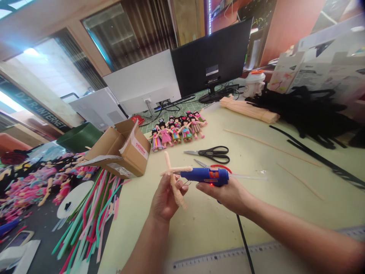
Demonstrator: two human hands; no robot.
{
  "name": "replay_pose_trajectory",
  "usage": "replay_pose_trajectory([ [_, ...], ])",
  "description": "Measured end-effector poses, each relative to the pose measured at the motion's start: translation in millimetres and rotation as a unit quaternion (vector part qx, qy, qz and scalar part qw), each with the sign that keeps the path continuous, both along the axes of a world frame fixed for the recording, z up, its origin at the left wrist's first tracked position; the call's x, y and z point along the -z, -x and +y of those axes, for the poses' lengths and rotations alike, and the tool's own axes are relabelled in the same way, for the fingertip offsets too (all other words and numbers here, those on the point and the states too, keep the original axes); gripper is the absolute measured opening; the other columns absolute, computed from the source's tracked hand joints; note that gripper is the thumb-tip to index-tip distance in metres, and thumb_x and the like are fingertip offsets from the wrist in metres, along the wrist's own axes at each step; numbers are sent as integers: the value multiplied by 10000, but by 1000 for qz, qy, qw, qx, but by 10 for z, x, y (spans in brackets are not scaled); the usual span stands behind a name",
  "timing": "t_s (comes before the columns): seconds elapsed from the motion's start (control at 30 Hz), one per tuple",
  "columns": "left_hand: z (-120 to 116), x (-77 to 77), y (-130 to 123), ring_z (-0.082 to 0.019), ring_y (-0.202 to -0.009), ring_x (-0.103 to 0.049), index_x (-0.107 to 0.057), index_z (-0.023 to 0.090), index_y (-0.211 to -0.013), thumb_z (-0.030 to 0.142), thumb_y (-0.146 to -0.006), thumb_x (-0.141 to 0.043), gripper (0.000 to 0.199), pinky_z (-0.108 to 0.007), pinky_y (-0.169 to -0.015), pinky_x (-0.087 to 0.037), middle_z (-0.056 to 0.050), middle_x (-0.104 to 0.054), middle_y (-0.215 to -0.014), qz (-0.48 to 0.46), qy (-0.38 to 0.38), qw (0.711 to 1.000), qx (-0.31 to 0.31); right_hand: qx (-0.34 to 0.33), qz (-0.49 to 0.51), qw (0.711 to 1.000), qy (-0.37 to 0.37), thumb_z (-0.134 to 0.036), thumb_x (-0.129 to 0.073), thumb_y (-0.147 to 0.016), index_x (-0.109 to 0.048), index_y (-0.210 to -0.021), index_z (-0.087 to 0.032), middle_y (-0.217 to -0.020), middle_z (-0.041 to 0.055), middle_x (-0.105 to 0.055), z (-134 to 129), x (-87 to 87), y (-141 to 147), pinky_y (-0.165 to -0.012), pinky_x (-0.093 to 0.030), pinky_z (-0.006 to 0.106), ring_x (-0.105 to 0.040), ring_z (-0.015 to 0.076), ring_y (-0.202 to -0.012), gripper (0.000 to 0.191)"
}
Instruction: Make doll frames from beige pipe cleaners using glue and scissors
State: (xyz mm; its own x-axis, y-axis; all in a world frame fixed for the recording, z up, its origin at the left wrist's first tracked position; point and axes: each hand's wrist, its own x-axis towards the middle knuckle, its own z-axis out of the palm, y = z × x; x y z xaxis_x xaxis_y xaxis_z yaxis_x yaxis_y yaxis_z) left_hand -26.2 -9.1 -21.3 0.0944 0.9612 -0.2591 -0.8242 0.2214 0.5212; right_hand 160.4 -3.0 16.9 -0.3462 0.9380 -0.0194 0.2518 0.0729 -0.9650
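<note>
A cream-coloured doll body of wrapped fuzzy stems [177,192] is pinched upright in my left hand [164,199], its thin limbs crossing above my fingers. My right hand [232,194] is wrapped round a blue glue gun [199,175] with a small red light lit. The gun's nozzle points left and meets the body just under the crossing; whether it touches is hard to tell. A clear glue stick [248,177] sticks out of the gun's back. Black-handled scissors [213,153] lie beyond the gun, and a red-handled pair [221,167] is partly hidden behind it.
Finished small dolls [178,131] stand beyond the scissors, beside an open cardboard box [128,152]. Coloured stems [88,217] lie at the left. Beige stems [248,110] and black stems [308,110] are at the back right. A ruler [222,255] and black cable [244,243] lie in front.
</note>
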Motion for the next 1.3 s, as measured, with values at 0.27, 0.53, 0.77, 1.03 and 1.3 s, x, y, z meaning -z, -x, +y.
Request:
replay_pose_trajectory([
  [0.27,1,-13,-3,-65,-574,-493,-615,137,-741,287,-709,-751,205,-261,-608,-446,18,-565,-699,16,-6,1000,-4,1,0,1000,-8,-363,-616,-776,-638,-771,-209,-575,-34,-551,1,16,-2,-462,-367,237,-455,110,-509,156],
  [0.53,23,-18,-2,-61,-562,-499,-614,154,-742,247,-716,-736,155,-251,-592,-437,24,-565,-719,40,-26,999,-19,64,-120,980,-145,-451,-650,-746,-463,-656,-212,-638,-28,-514,2,184,11,-534,-360,258,-457,129,-575,317],
  [0.77,41,-11,17,-73,-565,-503,-636,126,-718,279,-758,-685,166,-253,-601,-440,15,-548,-648,64,-23,997,-38,18,-139,970,-199,-407,-668,-754,-467,-678,-208,-693,-20,-531,-20,108,-29,-572,-366,249,-474,126,-614,294],
  [1.03,41,-16,29,-84,-608,-515,-640,129,-710,281,-733,-696,163,-259,-621,-449,1,-553,-702,92,-33,994,-48,20,-155,972,-174,-448,-679,-725,-464,-614,-220,-634,-15,-533,30,32,-84,-544,-378,272,-490,147,-580,333],
  [1.3,40,-38,48,-94,-636,-506,-629,135,-683,263,-726,-698,151,-261,-624,-445,-8,-548,-715,112,-55,991,-48,128,-305,931,-152,-477,-556,-771,-547,-717,-251,-744,12,-605,470,98,-488,-566,-373,294,-549,191,-650,233],
])
